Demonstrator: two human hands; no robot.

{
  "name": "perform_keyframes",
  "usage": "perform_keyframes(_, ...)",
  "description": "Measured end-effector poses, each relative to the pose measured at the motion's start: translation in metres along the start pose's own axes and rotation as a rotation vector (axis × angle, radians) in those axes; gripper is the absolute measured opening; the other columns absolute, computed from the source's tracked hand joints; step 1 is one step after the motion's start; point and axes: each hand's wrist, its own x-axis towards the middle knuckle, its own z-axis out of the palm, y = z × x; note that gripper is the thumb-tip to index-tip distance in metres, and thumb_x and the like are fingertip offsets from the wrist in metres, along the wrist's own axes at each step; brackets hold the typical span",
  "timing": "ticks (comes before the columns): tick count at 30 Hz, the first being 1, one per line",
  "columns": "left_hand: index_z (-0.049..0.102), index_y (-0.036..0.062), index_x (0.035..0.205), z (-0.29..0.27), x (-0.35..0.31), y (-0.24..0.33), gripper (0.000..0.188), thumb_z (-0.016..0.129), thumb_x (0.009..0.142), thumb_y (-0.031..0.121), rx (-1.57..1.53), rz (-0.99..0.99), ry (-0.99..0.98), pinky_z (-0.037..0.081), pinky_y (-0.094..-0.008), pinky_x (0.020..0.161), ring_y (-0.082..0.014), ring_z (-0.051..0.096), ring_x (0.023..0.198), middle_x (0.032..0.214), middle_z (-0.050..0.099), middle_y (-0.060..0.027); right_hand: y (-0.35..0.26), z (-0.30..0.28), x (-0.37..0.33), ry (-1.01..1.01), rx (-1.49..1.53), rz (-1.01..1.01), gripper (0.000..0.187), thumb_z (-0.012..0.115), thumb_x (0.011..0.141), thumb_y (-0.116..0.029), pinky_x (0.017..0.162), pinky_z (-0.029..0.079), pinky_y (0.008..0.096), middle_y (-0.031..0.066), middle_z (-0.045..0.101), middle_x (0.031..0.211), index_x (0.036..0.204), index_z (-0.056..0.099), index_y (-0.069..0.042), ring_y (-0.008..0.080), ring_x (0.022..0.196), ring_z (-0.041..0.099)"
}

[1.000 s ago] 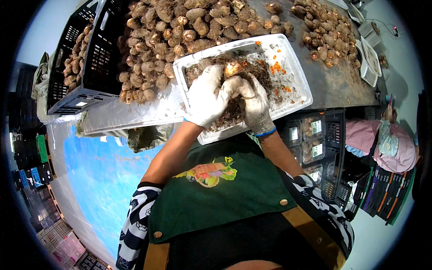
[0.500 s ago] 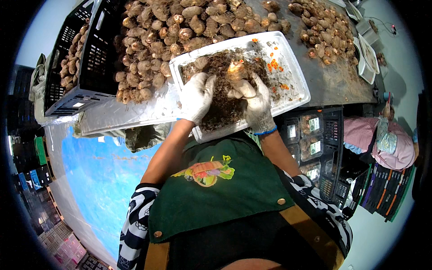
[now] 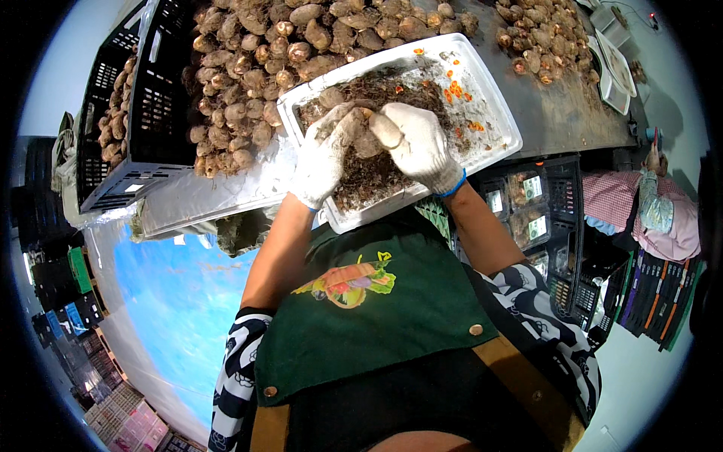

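Note:
Both my hands, in white knitted gloves, meet over a white rectangular tray (image 3: 493,94). A brown, hairy taro (image 3: 367,145) is between them. My left hand (image 3: 324,154) closes on its left side, the glove's fingers soiled. My right hand (image 3: 419,148) grips it from the right with fingers curled, partly hiding it. Beneath, the tray holds dark root fibres and peeled scraps (image 3: 376,184), with small orange bits (image 3: 456,92) on its right side. Another taro (image 3: 331,97) lies in the tray just beyond my left hand.
A large taro pile (image 3: 245,87) covers the table beyond the tray; a smaller pile (image 3: 546,38) lies far right. A black crate (image 3: 162,113) stands at left. Clear packed boxes (image 3: 530,197) sit in a black crate at right. Another person (image 3: 670,226) is at far right.
The taro's pale, pinkish end no longer shows upward; the taro has been turned and lowered. My right hand has rolled over, back upward, and my left hand has come in against the taro.

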Motion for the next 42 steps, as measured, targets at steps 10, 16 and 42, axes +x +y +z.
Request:
perform_keyframes(10, 0.047, 0.0053, 0.132, -0.028, 0.015, -0.025, 0.046, 0.053, 0.098, 0.035, -0.956, -0.121, 0.144, 0.047, -0.0408, 0.100, -0.0258, 0.056, 0.115, 0.128, 0.056, -0.0126, 0.018, -0.002, -0.018, 0.233, -0.010, -0.001, 0.020, 0.071, 0.080, -0.019, 0.065, 0.052, 0.0371, 0.0129, 0.063, 0.082, 0.093, 0.065, -0.005, 0.0333, 0.076, 0.065)
perform_keyframes(16, 0.048, 0.0044, 0.131, -0.007, 0.014, -0.034, 0.036, 0.049, 0.100, 0.025, -0.571, -0.040, 0.072, 0.053, -0.0366, 0.091, -0.0233, 0.060, 0.109, 0.123, 0.058, -0.0120, -0.002, -0.009, 0.001, 0.021, 0.601, 0.272, 0.037, 0.067, 0.089, -0.023, 0.087, 0.049, 0.0304, 0.0120, 0.065, 0.110, 0.117, 0.060, 0.000, 0.0179, 0.100, 0.061)
perform_keyframes(42, 0.058, 0.0032, 0.117, -0.007, 0.023, -0.045, 0.029, 0.054, 0.097, 0.024, -0.775, -0.379, 0.249, 0.055, -0.0340, 0.072, -0.0256, 0.068, 0.087, 0.105, 0.066, -0.0173, 0.011, 0.015, -0.015, 0.038, 1.357, 0.537, 0.031, 0.062, 0.092, -0.020, 0.075, 0.055, 0.0324, 0.0120, 0.064, 0.115, 0.117, 0.059, -0.001, 0.0188, 0.085, 0.066)
